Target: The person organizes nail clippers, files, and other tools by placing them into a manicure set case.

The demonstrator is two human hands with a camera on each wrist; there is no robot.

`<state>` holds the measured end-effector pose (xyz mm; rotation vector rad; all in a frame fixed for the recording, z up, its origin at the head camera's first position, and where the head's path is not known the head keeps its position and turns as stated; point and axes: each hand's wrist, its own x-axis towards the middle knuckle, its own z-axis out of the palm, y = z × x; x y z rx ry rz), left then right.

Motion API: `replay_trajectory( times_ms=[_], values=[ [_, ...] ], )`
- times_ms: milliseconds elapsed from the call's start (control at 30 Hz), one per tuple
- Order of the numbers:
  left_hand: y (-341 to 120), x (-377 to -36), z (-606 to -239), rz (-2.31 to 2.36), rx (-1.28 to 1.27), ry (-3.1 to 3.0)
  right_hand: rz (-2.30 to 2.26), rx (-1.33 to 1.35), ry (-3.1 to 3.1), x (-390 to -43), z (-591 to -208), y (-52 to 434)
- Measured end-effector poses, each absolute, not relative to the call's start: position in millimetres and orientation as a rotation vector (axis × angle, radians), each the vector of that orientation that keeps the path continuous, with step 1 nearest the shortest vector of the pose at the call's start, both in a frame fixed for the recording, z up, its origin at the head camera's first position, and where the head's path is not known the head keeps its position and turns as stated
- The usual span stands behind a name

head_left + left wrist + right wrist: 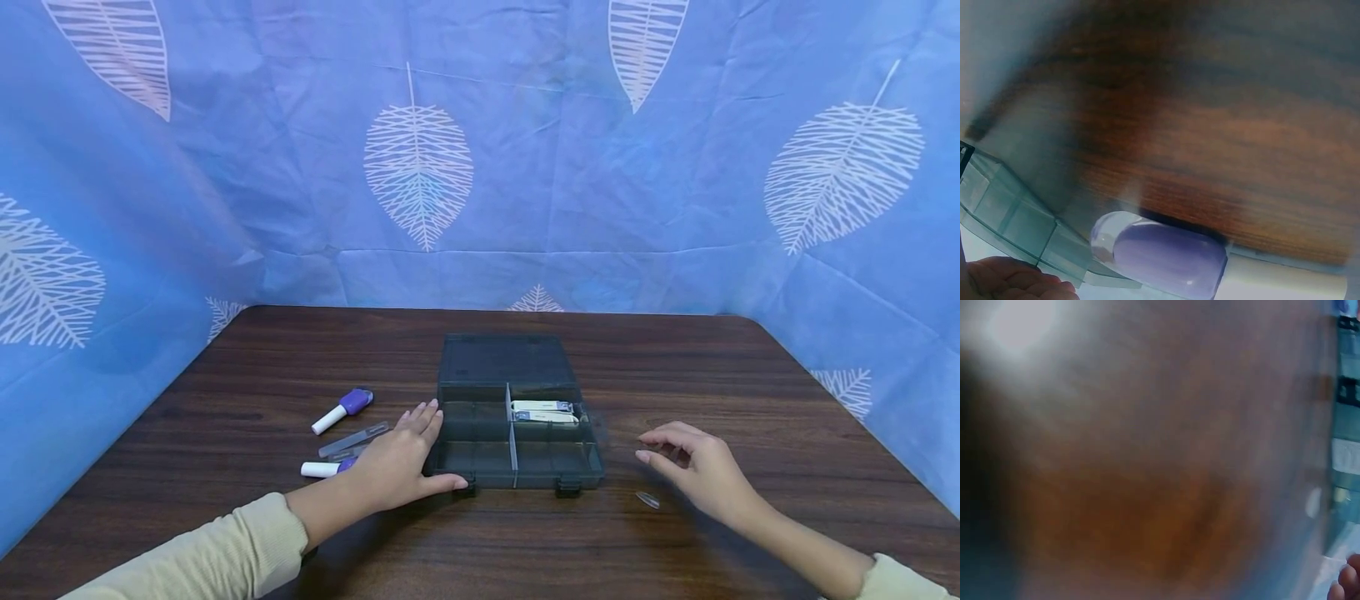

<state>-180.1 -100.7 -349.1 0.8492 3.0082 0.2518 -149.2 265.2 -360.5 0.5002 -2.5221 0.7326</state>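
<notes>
Steadying the smoky translucent plastic compartment box point(517, 442) at its left wall with the left hand point(397, 462), fingers flat and relaxed, gripping nothing. Hovering the right hand point(693, 467) just right of the box, fingers loosely curled, holding nothing visible. Probably sorting still under way: picking next from the purple-capped white tubes point(341, 411) lying left, long axes slanting up-right, caps pointing toward the box.

A dark wood-grain table point(225, 392) with rounded back corners is boxed in on three sides by blue fabric point(570, 192), creased and printed with big white leaves point(417, 171). Everything is lit pretty softly and evenly, no harsh shadows.
</notes>
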Motion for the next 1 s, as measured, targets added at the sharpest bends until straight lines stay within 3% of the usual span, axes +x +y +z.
replay_trajectory(
  times_ms=[1000],
  values=[
    [-100.8,-179.6,-348.3,0.257,0.847,3.009,0.823,0.236,-2.627,-114.2,-393.4,261.9]
  ],
)
